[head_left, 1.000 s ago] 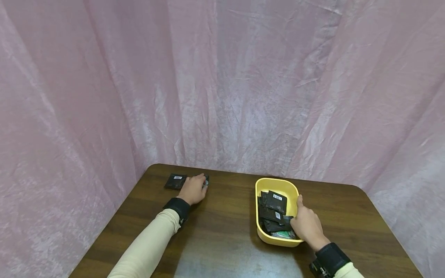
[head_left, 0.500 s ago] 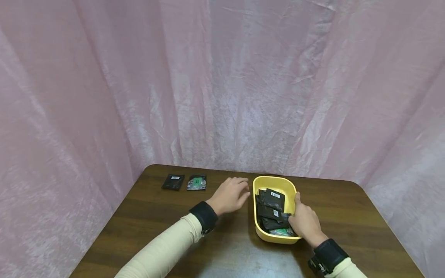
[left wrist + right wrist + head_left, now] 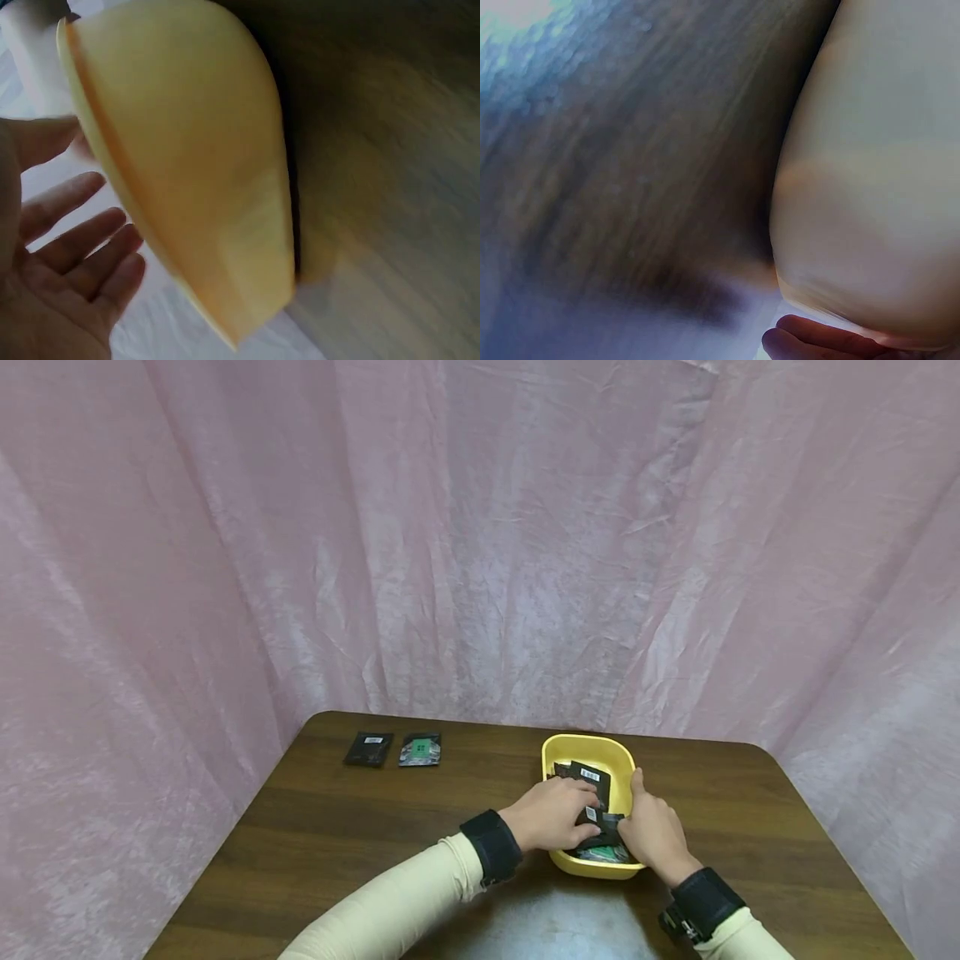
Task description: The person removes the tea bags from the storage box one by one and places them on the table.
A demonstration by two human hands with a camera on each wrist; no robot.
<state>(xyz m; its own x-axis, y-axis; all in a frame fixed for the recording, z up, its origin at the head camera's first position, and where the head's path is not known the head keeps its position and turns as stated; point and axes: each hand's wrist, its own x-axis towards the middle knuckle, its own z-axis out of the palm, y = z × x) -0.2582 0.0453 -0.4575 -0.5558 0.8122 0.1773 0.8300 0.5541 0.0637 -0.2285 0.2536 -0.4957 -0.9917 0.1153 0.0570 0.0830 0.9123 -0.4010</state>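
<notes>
Two loose sachets (image 3: 368, 749): bin's 10 o'clock | yellow bin (image 3: 596, 867): right hand (image 3: 656, 835) clamped on rim, 4 o'clock | left hand (image 3: 551, 814): fingers apart over black sachets (image 3: 602, 783) inside | advisable: one sachet, edge-pinched

A curtained-off space, whether in a home, office or lab I cannot tell: pink curtains (image 3: 487, 552) hang behind and on 2 sides of 1 brown wooden table (image 3: 420, 810).
</notes>
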